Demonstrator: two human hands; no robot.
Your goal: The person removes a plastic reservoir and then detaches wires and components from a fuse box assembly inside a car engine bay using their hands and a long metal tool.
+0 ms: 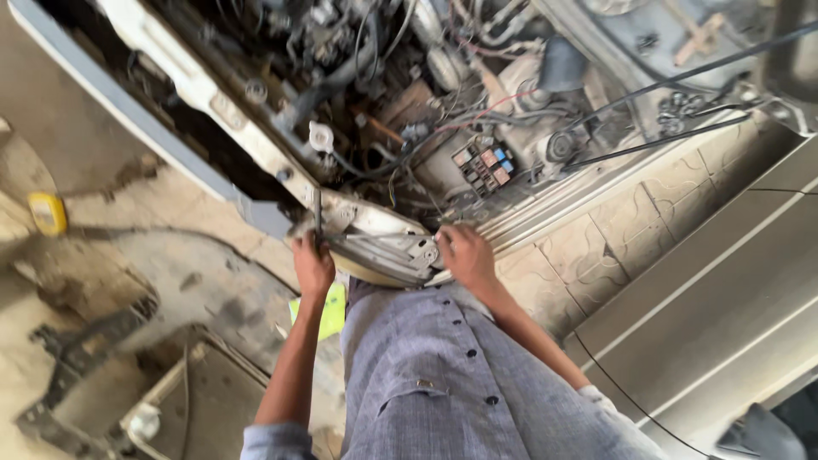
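I stand at the front corner of a car with its engine bay (409,94) open. My left hand (312,266) grips a thin dark tool (318,213), a rod standing upright against the white body corner. My right hand (464,253) rests on a grey metal bracket (388,251) at that corner, fingers curled over its right end. An open fuse box (484,166) with coloured fuses sits just beyond my right hand.
White bumper support (183,81) runs up to the left. A yellow object (47,213) lies on the dirty concrete floor at left. Dark frame parts (77,358) and a pale panel (183,400) lie at lower left. Paved tiles (613,230) and a grey ramp lie right.
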